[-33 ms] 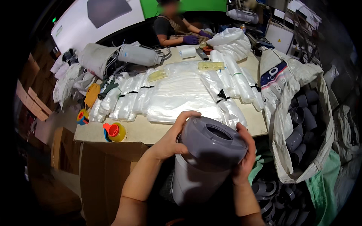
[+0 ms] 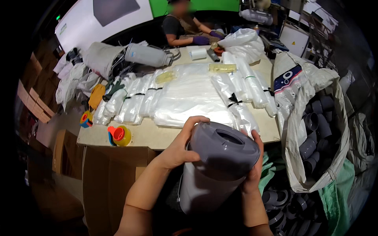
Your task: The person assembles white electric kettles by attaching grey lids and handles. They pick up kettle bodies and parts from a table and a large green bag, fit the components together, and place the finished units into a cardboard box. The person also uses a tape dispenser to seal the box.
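Note:
Both my hands are closed round a dark grey plastic pipe fitting (image 2: pixel 214 155), rounded, with an oval opening in its top. My left hand (image 2: pixel 184 144) grips its left side, thumb across the front and fingers over the upper rim. On the right edge my right hand (image 2: pixel 253 167) holds it, fingers partly hidden behind. Directly beneath is a paler grey cylinder (image 2: pixel 204 190), upright and slightly tilted. Whether the fitting rests on the cylinder or is part of it I cannot tell.
Stacked clear plastic bags (image 2: pixel 185 96) cover the table (image 2: pixel 149 137). Yellow and red tape dispensers (image 2: pixel 121 135) lie at its left edge. An open cardboard box (image 2: pixel 106 185) stands below. At right, a white sack (image 2: pixel 289 157) holds grey fittings (image 2: pixel 311 122). A person in purple gloves (image 2: pixel 201 40) sits behind.
The grey fitting has tipped a little, its oval opening looking narrower. My right hand has shifted slightly down along its edge. The left hand keeps its hold.

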Demonstrator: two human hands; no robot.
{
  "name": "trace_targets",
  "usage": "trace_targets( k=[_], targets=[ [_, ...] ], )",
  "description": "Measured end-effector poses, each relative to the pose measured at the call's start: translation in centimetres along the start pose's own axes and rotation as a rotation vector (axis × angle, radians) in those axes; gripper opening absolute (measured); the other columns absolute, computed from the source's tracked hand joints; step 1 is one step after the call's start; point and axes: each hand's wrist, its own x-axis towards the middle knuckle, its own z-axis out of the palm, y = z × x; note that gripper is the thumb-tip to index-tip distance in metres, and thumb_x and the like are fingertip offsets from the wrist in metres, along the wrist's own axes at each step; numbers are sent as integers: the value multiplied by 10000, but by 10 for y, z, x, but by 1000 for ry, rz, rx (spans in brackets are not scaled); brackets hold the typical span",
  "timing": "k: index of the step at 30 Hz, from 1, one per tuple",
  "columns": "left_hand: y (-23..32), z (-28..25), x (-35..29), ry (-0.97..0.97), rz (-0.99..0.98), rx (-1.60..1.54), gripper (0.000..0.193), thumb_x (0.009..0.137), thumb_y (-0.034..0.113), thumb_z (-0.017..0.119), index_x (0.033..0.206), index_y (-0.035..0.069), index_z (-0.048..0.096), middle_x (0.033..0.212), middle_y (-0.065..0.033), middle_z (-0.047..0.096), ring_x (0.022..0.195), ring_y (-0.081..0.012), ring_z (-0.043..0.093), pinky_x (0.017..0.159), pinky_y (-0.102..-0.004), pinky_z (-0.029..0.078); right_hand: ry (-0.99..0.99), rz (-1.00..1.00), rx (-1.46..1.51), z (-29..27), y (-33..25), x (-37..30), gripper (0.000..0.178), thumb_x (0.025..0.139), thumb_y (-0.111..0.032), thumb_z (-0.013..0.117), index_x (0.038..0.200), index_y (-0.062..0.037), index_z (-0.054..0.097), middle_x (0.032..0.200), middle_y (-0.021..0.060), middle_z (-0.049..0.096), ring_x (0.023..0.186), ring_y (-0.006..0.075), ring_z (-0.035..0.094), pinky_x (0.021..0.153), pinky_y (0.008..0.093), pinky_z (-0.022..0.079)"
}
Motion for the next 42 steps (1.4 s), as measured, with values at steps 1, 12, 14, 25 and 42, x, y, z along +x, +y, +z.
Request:
trace_targets(
  k=[1,12,14,25,42],
  targets=[
    [0,5,-4,80,-17,-33,1269,587,744,856,1514,85,293,1392,-103,459,1323,-228,454,1140,-383,347,-73,73,37,-1,2,2,1262,708,-746,779,1559,0,221,1470,199,451,1356,309,463,1141,429,359],
    [-12,6,-29,216,621,509,880,653,510,882,1276,49,467,1253,-156,504,1183,-355,532,1071,-524,392,-94,-530,-535,-8,15,-3,646,907,-529,673,1290,-62,446,1276,190,569,1187,331,567,1127,499,376],
    [-4,2,-29,177,734,729,754,653,394,884,1204,35,515,1158,-156,536,1061,-380,563,1030,-555,402,-321,-802,-689,-18,5,5,561,933,-507,643,1234,-66,471,1199,170,601,1131,321,582,1129,542,354],
    [-60,28,26,362,470,498,274,925,272,658,859,27,557,841,-135,503,810,-326,500,731,-392,423,-196,-663,-1036,7,16,9,646,713,-202,839,1272,-96,534,1120,113,626,1065,367,597,1108,607,303],
    [-85,57,-55,262,292,314,150,931,169,653,933,36,722,869,-85,636,783,-244,616,716,-377,502,-444,82,1091,-176,63,22,402,955,-415,706,706,-146,540,748,12,640,954,135,613,1242,438,203]
  ],
)
